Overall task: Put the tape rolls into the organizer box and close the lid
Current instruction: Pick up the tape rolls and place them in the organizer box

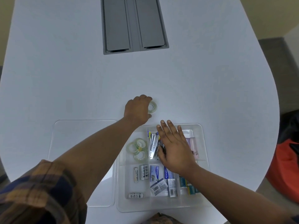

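Observation:
A clear tape roll (152,107) lies on the white table just beyond the organizer box. My left hand (137,110) is over it with fingers curled around its left side, gripping it. The transparent organizer box (203,143) sits near the front edge, its clear lid (68,126) lying open flat to its left. Three clear tape rolls (137,148) rest in the box's upper-left compartment. My right hand (174,147) hovers flat over the box's middle compartments, fingers spread, holding nothing.
The box also holds a stapler and pens (152,145), batteries (140,172), staple packs (161,180) and pink items (193,145). A grey cable hatch (134,25) is set into the table farther back. An orange and black bag (286,159) sits off the right edge.

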The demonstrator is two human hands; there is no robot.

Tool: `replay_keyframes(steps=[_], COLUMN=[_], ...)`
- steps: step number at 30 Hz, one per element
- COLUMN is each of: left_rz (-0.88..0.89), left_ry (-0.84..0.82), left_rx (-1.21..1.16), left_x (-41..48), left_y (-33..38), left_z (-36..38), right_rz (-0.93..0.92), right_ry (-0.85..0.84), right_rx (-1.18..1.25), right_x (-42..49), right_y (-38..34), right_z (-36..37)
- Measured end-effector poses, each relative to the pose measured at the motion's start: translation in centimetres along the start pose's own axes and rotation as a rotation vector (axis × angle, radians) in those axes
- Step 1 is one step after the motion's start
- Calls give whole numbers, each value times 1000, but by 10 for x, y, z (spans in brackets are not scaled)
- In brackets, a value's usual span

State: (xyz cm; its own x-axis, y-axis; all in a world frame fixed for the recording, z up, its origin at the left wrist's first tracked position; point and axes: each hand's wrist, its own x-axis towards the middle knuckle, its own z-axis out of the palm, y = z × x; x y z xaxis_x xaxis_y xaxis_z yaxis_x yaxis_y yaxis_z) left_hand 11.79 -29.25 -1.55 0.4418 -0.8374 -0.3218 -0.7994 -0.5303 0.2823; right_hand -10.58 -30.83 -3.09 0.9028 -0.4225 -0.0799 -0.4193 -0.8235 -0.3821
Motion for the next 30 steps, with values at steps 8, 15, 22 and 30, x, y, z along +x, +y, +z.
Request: replay_keyframes(steps=[8,15,22,30], left_rz=[-35,-121,-129,-125], left_ry=[88,191,377,345], left_rx=[57,-91,-345,-328], left_x=[7,-22,-86,-189], left_y=[-4,-20,-24,-27], left_z=[4,-1,-19,5], right_rz=[-3,-15,-7,9], right_ry=[16,13,3,-28], right_rx=[41,36,26,-7], right_x=[0,-1,-1,-2], right_y=[-1,-1,-4,-9], right_z=[-1,-3,-5,-12])
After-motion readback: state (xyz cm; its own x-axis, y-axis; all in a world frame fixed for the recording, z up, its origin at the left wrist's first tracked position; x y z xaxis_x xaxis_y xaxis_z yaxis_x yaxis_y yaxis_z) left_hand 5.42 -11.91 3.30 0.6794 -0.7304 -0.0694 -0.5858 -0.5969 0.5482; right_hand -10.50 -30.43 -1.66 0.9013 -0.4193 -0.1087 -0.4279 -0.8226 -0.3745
